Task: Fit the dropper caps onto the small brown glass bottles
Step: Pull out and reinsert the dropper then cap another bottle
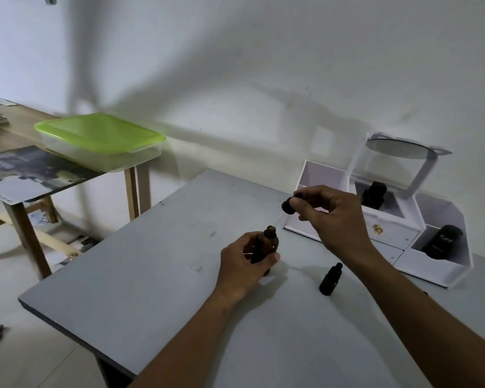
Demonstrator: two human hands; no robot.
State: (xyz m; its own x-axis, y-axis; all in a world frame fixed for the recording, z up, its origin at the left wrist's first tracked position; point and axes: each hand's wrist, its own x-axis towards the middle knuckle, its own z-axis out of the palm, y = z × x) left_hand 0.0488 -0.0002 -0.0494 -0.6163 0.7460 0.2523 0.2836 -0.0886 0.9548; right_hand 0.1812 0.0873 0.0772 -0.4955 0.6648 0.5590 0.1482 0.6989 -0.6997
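My left hand [245, 264] grips an open brown glass bottle [266, 243] standing upright on the grey table [151, 275]. Its mouth is uncovered. My right hand [331, 217] pinches a black dropper cap [288, 206] above and to the right of the bottle. The cap's thin glass pipette slants down-left toward the bottle's mouth, its tip just beside the mouth. A second small brown bottle [331, 280] with its black cap on stands on the table below my right forearm.
A white cosmetic organiser [389, 219] with a round mirror [398, 148] stands at the table's right rear, holding dark bottles [443, 242]. To the left, a wooden side table [17, 130] carries a green-lidded plastic box [101, 138] and printed sheets.
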